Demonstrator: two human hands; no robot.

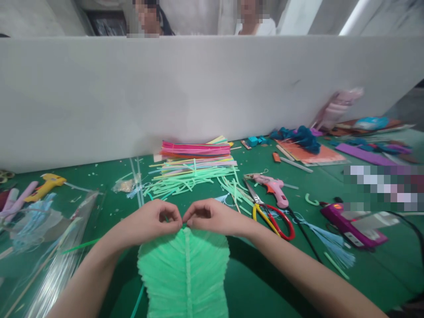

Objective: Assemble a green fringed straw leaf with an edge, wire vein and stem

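Observation:
A large light-green leaf made of pipe cleaners (187, 274) hangs in front of me, a thick rib running down its middle. At its top edge, my left hand (164, 216) pinches the left side of the tip with thumb and forefinger. My right hand (208, 215) pinches close beside it, the fingertips of both hands nearly meeting. What exactly lies between the fingertips is partly hidden. Beyond my hands are loose green pipe cleaners (185, 180) and a bundle of pink ones (195, 149).
To the right lie scissors with red and yellow handles (272, 216), a pink glue gun (273, 187) and a purple power strip (353, 227). At left are a yellow glue gun (48, 185) and clear plastic sleeves (62, 269). A white partition (165, 88) stands behind, with two people beyond it.

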